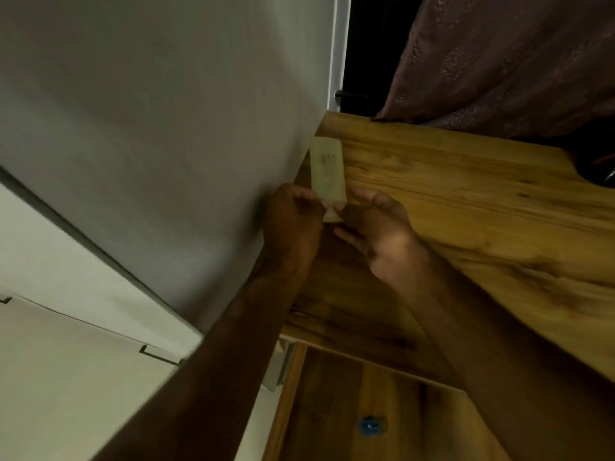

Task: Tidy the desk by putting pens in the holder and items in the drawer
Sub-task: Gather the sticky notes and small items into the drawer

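A pale, translucent pen holder (327, 168) lies tilted at the desk's (466, 207) far left corner, against the grey wall. My left hand (293, 224) grips its near end from the wall side, fingers curled round it. From the desk side, my right hand (376, 237) holds the same end, thumb on its side and fingers curled under it. No pens show in the blurred, dim picture. Below the desk edge a wooden drawer (332, 427) stands open, with a small blue item (369, 426) lying in it.
The grey wall (166, 128) runs close along the left of the desk. A purple patterned curtain (499, 61) hangs at the far side. A dark object (599, 168) sits at the desk's right edge. White cabinet fronts (66, 361) are at lower left.
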{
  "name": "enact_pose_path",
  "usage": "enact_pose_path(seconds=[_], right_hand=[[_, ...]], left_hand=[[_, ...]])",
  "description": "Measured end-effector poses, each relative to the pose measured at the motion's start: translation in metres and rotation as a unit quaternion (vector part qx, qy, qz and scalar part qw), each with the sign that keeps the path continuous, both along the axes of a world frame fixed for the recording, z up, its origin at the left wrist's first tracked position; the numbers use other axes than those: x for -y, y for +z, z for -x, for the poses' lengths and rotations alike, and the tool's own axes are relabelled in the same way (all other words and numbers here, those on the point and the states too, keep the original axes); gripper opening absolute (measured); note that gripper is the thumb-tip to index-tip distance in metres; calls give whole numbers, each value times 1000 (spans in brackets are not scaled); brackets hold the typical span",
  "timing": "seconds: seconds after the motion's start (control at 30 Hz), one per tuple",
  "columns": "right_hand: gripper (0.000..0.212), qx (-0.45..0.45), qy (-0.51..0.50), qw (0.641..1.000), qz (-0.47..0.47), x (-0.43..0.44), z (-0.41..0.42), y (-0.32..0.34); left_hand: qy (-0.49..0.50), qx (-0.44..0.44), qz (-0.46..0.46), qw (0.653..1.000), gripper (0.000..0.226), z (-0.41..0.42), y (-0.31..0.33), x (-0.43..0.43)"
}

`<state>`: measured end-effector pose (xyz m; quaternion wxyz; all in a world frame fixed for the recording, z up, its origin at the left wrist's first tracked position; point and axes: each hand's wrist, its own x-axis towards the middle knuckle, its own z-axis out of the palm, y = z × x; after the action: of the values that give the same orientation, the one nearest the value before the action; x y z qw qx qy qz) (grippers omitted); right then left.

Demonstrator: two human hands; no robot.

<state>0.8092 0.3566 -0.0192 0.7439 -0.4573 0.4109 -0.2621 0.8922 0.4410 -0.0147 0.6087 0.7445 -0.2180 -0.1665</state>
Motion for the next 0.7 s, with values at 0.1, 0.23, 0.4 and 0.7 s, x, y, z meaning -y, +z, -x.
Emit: enact_pose_path(seconds=[0.1,0.23,0.4,0.7], right_hand=[[44,29,25,999,-27,-33,43,7],[42,12,67,997,-41,-85,108,9],[58,-41,92,993,-60,-144,176,-5],[56,-163,119,975,-96,-188,217,-37]], left_hand=[[-11,-54,1,999,21,37,15,-40],[-74,-39,-28,996,18,86,22,-103],[-114,-63,-79,988,21,138,8,-169],[-125,-97,-196,968,33,177,-31,-218]])
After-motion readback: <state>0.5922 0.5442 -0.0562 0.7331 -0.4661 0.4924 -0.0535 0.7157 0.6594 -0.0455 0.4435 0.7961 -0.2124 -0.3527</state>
